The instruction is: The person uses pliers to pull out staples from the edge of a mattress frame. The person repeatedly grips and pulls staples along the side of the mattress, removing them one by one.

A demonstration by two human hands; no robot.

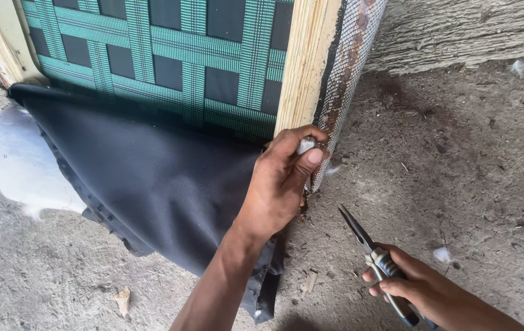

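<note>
We grip the lower corner of a wooden frame [306,67] with our left hand [280,184], thumb and fingers pinched around a small pale tuft [306,144] at the edge where a checked fabric strip [349,67] with rusty stains runs down the side. The frame stands tilted on the dusty concrete floor [458,159], and its open face shows green and black webbing [170,55]. A black cloth [151,178] hangs loose from the bottom of the frame and spreads under our left wrist, with white padding [19,162] showing beyond it on the left. Our right hand [418,288] is closed around the handles of a pair of pliers [375,254], well apart from the frame, the jaws slightly parted and pointing up towards our left hand.
</note>
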